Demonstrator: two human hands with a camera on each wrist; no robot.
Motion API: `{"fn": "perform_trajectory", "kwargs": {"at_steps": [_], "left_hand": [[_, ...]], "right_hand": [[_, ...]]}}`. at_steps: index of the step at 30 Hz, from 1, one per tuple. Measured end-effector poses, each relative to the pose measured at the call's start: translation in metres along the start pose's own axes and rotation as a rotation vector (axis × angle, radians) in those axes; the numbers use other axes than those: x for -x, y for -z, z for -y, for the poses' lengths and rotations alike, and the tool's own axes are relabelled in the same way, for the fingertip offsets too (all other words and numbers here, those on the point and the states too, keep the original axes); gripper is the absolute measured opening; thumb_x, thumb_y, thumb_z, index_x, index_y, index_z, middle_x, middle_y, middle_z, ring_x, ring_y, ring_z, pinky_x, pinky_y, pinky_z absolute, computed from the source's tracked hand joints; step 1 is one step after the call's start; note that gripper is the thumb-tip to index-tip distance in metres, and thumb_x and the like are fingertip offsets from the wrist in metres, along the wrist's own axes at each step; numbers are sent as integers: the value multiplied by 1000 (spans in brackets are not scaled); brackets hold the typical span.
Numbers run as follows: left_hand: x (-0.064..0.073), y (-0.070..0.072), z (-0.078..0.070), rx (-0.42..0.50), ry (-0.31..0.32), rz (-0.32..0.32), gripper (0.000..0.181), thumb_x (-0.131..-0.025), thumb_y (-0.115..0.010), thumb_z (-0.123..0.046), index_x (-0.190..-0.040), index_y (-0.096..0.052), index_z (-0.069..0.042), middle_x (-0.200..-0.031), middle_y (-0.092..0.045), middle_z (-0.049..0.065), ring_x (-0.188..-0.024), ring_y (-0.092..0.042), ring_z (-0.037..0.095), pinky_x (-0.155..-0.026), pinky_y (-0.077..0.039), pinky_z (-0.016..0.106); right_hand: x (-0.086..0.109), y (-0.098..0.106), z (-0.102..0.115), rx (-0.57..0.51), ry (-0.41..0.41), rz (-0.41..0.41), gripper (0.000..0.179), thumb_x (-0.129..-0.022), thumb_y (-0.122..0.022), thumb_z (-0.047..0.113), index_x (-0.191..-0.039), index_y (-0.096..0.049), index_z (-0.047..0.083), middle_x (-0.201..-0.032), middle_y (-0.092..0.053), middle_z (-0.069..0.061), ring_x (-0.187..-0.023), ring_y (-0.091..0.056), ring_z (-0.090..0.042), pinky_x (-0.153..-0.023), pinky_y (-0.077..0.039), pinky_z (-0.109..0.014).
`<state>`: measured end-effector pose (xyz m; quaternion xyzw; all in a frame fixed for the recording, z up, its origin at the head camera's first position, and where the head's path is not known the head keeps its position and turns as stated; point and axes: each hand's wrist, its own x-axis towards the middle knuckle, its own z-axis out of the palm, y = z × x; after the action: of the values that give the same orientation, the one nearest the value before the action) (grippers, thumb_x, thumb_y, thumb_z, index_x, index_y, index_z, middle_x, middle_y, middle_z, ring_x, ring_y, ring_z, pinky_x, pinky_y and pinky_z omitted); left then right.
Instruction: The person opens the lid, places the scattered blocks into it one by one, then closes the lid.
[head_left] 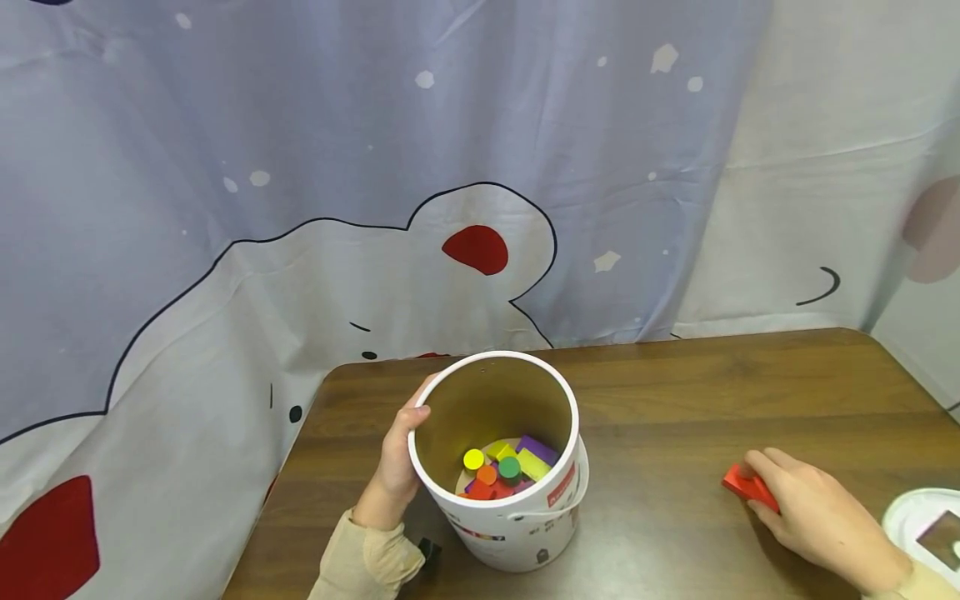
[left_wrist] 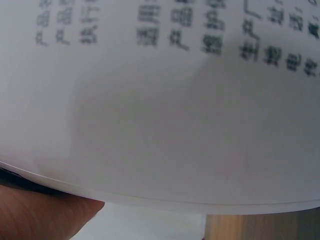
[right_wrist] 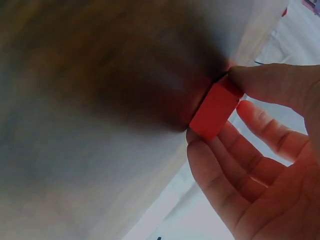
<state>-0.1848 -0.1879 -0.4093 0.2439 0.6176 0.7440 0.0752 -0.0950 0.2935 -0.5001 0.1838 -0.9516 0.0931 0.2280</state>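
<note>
A white bucket [head_left: 517, 533] stands tilted on the wooden table, its mouth facing me. Inside lie several coloured blocks, among them a green cylinder [head_left: 509, 470], a yellow cylinder [head_left: 473, 460] and a purple block [head_left: 537, 450]. My left hand [head_left: 399, 454] grips the bucket's left rim, thumb over the edge; its other fingers are hidden behind the wall. Printed text on the bucket's side [left_wrist: 150, 115] fills the left wrist view. To the right, my right hand [head_left: 813, 508] pinches a red block [right_wrist: 216, 111] between thumb and fingers, right at the tabletop.
A white round lid [head_left: 900, 521] with a dark picture lies at the table's right edge. The bucket's white handle [head_left: 583, 483] hangs down its right side. Behind the brown table [head_left: 660, 417] hangs a patterned curtain [head_left: 337, 125].
</note>
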Motion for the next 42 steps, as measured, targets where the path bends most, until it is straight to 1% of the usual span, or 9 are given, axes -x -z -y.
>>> {"fn": "perform_trajectory", "kwargs": {"at_steps": [7,9,13,18,24,28,36,39,42], "left_hand": [[-1,0,-1,-37,-12,8,57,-98,-30,-28,-151,-42,-7,-143,-53,1,-134,-47,21,-116,-33,46],[-1,-1,-1,-34,-1,1,58,-97,-31,-27,-150,-41,-7,-143,-52,2,-135,-46,21,-116,-32,48],[-2,0,-2,-22,-3,20,60,-96,-28,-23,-152,-38,-5,-144,-51,3,-136,-45,23,-117,-33,47],[-3,0,-2,-21,-8,27,59,-96,-28,-23,-151,-40,-6,-144,-52,3,-136,-46,23,-117,-33,45],[-2,-1,-1,-36,5,-2,60,-96,-28,-24,-151,-40,-5,-143,-52,1,-135,-46,20,-117,-32,46],[-1,0,-2,-39,1,3,61,-96,-28,-24,-152,-37,-2,-143,-52,1,-135,-46,20,-117,-32,44],[0,0,-2,-39,1,-1,58,-96,-28,-24,-150,-43,-9,-142,-53,0,-135,-46,21,-117,-31,48],[0,0,-2,-39,2,-7,57,-96,-30,-25,-149,-44,-10,-142,-54,0,-135,-47,22,-117,-31,49],[-1,0,-1,-40,-4,-6,57,-97,-31,-28,-150,-44,-9,-143,-53,1,-135,-46,22,-116,-32,47]], "right_hand": [[-14,8,4,-34,19,-12,48,-57,-93,10,-92,-61,16,-80,-50,13,-64,-39,2,-53,-39,-25],[-21,12,7,-50,18,-16,47,-58,-93,10,-92,-61,17,-82,-53,13,-65,-41,2,-54,-41,-25],[-39,24,20,-85,19,-43,44,-62,-92,11,-93,-62,22,-85,-58,16,-67,-45,3,-56,-43,-24],[-69,43,39,-130,45,-77,41,-68,-88,10,-99,-65,24,-92,-63,17,-74,-55,1,-63,-50,-26],[-105,61,66,-193,92,-123,38,-72,-86,8,-101,-66,23,-96,-65,17,-78,-59,-1,-67,-51,-26],[-125,70,83,-232,118,-146,35,-75,-84,8,-102,-66,20,-98,-66,15,-79,-59,-2,-69,-52,-26],[-160,86,124,-355,155,-210,28,-79,-79,7,-102,-67,17,-97,-65,13,-79,-57,-2,-71,-49,-20],[-171,89,140,-412,188,-224,26,-80,-78,7,-102,-67,16,-96,-65,12,-79,-57,-2,-71,-49,-20],[-180,89,155,-449,226,-214,24,-82,-76,8,-102,-66,15,-97,-65,11,-81,-58,-3,-72,-51,-23]]}}
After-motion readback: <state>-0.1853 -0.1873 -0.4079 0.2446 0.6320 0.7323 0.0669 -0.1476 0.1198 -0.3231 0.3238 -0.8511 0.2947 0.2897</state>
